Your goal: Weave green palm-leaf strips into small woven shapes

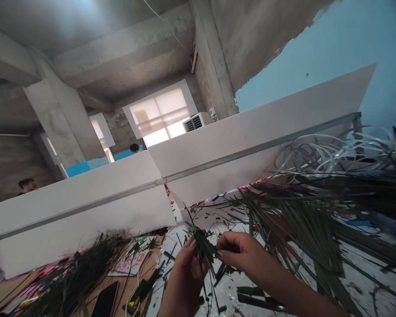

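Note:
My left hand (188,264) is closed around a bundle of woven green leaf strips (204,244), its thumb pressing on the top. Loose strip ends hang down below the bundle and one thin strip sticks up from it. On the bundle's right side, my right hand (236,252) has its thumb and fingertips pinched at the leaf edge. Whatever strip lies between those fingertips is too small to make out fully. Cut leaf pieces (251,294) lie scattered on the white tabletop under both hands.
Long green leaves (303,229) are piled on the right, with coiled white plastic strapping (317,154) behind. A dark leaf heap (82,268), a phone (105,299) and a printed packet (132,259) lie left. White partition boards (218,149) stand beyond; two people's heads show behind them.

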Demonstrator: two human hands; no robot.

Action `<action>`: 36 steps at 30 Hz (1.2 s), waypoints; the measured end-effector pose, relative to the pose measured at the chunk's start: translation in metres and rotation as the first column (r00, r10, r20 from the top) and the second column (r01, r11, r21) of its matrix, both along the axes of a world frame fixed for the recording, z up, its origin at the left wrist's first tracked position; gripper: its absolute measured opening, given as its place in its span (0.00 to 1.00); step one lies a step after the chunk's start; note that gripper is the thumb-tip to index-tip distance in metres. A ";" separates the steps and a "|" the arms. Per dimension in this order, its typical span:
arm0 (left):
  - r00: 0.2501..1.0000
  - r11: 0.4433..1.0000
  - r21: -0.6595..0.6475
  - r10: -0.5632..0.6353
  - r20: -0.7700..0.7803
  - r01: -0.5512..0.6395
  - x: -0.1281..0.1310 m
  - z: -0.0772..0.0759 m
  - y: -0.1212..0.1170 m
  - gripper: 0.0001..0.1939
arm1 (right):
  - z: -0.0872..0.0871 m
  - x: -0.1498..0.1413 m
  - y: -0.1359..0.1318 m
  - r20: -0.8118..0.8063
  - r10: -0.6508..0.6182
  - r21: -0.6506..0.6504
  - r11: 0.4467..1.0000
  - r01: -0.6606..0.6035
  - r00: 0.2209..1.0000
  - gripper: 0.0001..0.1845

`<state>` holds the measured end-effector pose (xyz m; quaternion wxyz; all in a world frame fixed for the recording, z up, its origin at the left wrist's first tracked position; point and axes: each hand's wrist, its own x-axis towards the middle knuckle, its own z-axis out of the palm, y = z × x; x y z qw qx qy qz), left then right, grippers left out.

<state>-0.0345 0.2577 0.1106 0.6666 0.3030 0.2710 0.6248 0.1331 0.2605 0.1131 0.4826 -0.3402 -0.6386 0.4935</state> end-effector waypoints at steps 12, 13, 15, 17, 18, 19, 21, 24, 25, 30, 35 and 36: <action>1.000 1.000 -0.021 0.014 -0.016 -0.014 -0.004 -0.009 0.003 0.13 | -0.003 -0.002 -0.002 0.013 0.029 -0.050 0.998 -0.028 0.999 0.15; 1.000 1.000 -0.017 0.007 -0.015 -0.008 -0.003 -0.008 0.002 0.13 | -0.003 -0.002 -0.002 0.006 0.035 -0.048 0.998 -0.035 0.999 0.14; 1.000 1.000 0.000 0.002 -0.023 -0.002 -0.003 -0.008 0.002 0.13 | -0.003 -0.002 -0.003 -0.007 0.041 -0.043 0.998 -0.042 0.999 0.13; 0.999 1.000 0.024 0.021 -0.040 -0.020 -0.002 -0.008 0.004 0.11 | -0.002 -0.002 -0.003 -0.008 0.039 -0.043 0.998 -0.039 0.999 0.12; 0.999 0.999 0.030 0.031 -0.045 -0.029 -0.002 -0.009 0.004 0.10 | -0.002 -0.002 -0.004 -0.006 0.037 -0.045 0.998 -0.037 0.999 0.12; 0.998 0.999 0.029 0.037 -0.044 -0.036 -0.002 -0.009 0.006 0.09 | -0.002 -0.002 -0.004 -0.003 0.037 -0.047 0.998 -0.037 0.999 0.12; 0.998 0.999 0.017 0.049 -0.033 -0.048 -0.002 -0.009 0.007 0.08 | -0.001 -0.002 -0.004 -0.002 0.048 -0.055 0.997 -0.048 0.999 0.12; 0.998 0.999 0.006 0.051 -0.021 -0.051 -0.002 -0.009 0.008 0.08 | -0.001 -0.002 -0.004 0.002 0.058 -0.059 0.997 -0.058 0.998 0.11; 0.998 0.999 0.007 0.049 -0.028 -0.049 -0.002 -0.009 0.007 0.08 | -0.002 -0.002 -0.004 0.003 0.057 -0.059 0.997 -0.057 0.998 0.11; 0.997 1.000 0.007 0.025 -0.074 -0.025 -0.003 -0.008 0.003 0.06 | -0.003 -0.002 -0.002 -0.002 0.058 -0.050 0.997 -0.058 0.998 0.12; 0.997 0.999 -0.017 0.036 -0.063 -0.038 -0.002 -0.005 0.001 0.10 | -0.002 -0.003 -0.003 -0.015 0.070 -0.060 0.996 -0.071 0.997 0.10; 0.997 0.999 -0.024 0.038 -0.067 -0.040 -0.001 -0.004 0.000 0.11 | -0.001 -0.003 -0.004 -0.011 0.069 -0.058 0.996 -0.070 0.998 0.10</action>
